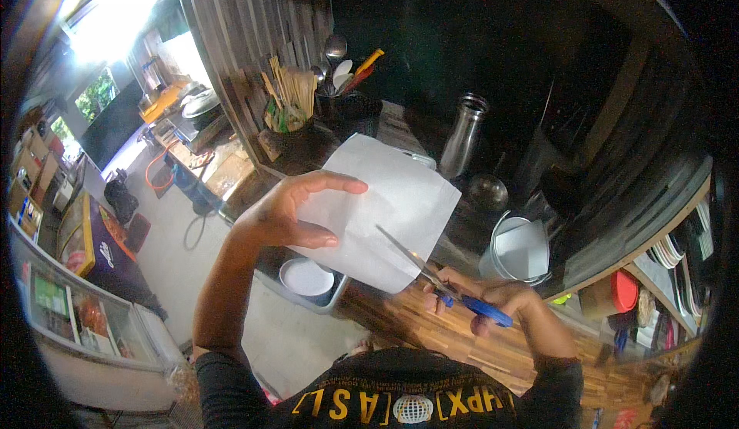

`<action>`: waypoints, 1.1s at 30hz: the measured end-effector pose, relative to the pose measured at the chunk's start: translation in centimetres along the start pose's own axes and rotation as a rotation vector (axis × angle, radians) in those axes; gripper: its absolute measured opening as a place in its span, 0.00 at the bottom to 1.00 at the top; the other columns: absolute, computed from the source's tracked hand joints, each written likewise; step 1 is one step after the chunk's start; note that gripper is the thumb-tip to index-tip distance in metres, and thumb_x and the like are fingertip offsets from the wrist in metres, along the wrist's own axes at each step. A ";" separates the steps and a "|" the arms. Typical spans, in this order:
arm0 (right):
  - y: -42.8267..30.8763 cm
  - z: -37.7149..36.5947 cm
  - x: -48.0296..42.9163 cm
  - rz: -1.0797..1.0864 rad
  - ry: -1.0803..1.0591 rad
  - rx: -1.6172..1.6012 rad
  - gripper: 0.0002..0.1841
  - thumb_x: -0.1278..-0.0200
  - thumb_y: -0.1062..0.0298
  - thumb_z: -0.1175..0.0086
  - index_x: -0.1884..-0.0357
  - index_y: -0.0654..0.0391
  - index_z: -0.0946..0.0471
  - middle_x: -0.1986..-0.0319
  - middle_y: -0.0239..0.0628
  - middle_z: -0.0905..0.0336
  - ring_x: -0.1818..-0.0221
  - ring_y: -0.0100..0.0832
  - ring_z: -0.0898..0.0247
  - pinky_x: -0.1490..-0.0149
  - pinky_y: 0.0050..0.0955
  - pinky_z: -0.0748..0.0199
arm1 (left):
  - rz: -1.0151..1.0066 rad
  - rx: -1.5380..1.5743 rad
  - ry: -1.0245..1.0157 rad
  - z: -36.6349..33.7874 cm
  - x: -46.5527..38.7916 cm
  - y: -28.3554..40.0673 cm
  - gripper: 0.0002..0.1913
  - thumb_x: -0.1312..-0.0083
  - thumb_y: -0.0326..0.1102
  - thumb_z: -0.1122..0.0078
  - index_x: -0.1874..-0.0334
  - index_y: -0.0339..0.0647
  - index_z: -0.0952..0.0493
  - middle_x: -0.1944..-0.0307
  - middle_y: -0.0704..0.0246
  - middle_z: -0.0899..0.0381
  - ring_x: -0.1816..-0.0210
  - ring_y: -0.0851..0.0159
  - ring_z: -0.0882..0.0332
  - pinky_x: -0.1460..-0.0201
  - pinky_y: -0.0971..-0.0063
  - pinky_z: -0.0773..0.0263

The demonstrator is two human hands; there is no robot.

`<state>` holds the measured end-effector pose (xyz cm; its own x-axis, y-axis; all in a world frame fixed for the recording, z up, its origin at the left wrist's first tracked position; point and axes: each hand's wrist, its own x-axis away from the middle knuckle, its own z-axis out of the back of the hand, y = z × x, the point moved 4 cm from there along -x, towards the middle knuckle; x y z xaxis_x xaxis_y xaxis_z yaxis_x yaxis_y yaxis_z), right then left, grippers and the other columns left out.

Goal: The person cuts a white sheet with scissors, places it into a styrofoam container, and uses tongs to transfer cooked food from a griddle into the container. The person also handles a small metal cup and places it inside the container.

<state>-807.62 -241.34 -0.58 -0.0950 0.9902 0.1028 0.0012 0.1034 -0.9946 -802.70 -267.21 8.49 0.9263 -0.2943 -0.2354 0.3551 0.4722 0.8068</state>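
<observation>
A white sheet of paper point(398, 198) spans the space before me, tilted. My left hand point(306, 209) grips its left side, with thumb and index finger lying on the upper face and the other fingers hidden beneath. At the lower right, my right hand point(473, 296) holds scissors with blue handles point(488, 312). The metal blades point up and left, lying over the lower right part of the sheet. Whether they are parted cannot be made out. Under the sheet's lower edge, a white round dish point(306, 277) sits in a translucent tray point(332, 305).
Behind the paper stand a bundle of wooden sticks point(288, 97), a dark utensil holder point(349, 111) and a metal bottle point(462, 137). A ladle bowl point(488, 191) lies to the right, near a metal bucket point(517, 250) with white paper inside. A glass-topped case point(86, 325) stands lower left.
</observation>
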 end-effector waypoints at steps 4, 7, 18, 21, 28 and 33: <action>0.2 -0.1 -0.3 -0.104 0.003 -0.025 0.48 0.77 0.70 0.35 0.45 0.58 0.48 0.56 0.34 0.40 0.53 0.28 0.43 0.47 0.23 0.47 | -0.007 -0.089 0.020 0.2 0.3 0.5 0.32 0.61 0.30 0.37 0.47 0.42 0.31 0.47 0.64 0.31 0.45 0.64 0.35 0.40 0.72 0.45; 0.5 -0.2 -0.4 -0.119 0.016 -0.059 0.51 0.81 0.72 0.35 0.44 0.58 0.48 0.57 0.35 0.40 0.54 0.30 0.43 0.47 0.24 0.47 | 0.006 -0.112 0.030 0.3 0.4 0.6 0.32 0.61 0.30 0.37 0.47 0.42 0.31 0.47 0.64 0.31 0.45 0.64 0.35 0.40 0.71 0.45; 0.9 0.0 -0.5 -0.173 0.060 -0.020 0.49 0.80 0.68 0.34 0.46 0.58 0.45 0.60 0.34 0.37 0.56 0.29 0.40 0.50 0.23 0.44 | 0.001 -0.104 0.026 0.1 0.2 0.5 0.33 0.62 0.30 0.36 0.47 0.42 0.31 0.47 0.65 0.31 0.44 0.63 0.35 0.39 0.70 0.44; 0.6 0.0 -0.4 -0.174 0.073 -0.040 0.48 0.80 0.69 0.33 0.46 0.57 0.45 0.61 0.34 0.37 0.57 0.29 0.40 0.51 0.23 0.44 | -0.007 -0.118 0.020 0.0 0.2 0.6 0.33 0.62 0.30 0.35 0.47 0.43 0.31 0.47 0.65 0.31 0.44 0.63 0.35 0.39 0.69 0.44; 0.5 0.0 0.0 -0.250 0.090 -0.008 0.40 0.64 0.73 0.36 0.46 0.51 0.46 0.66 0.30 0.40 0.64 0.24 0.39 0.59 0.20 0.37 | -0.045 -0.153 0.012 0.0 0.1 0.7 0.34 0.62 0.30 0.34 0.47 0.43 0.31 0.46 0.64 0.31 0.44 0.62 0.35 0.39 0.68 0.44; 0.5 0.1 0.4 -0.246 0.105 -0.024 0.35 0.56 0.74 0.39 0.46 0.52 0.46 0.70 0.29 0.42 0.67 0.21 0.38 0.63 0.18 0.35 | -0.063 -0.130 0.013 0.0 0.0 0.4 0.34 0.62 0.29 0.34 0.47 0.43 0.31 0.47 0.65 0.31 0.44 0.62 0.35 0.39 0.68 0.44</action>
<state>-807.80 -240.94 -1.00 0.0083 0.9391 0.3435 0.0145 0.3433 -0.9391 -802.56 -267.03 8.77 0.9030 -0.3160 -0.2912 0.4250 0.5571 0.7134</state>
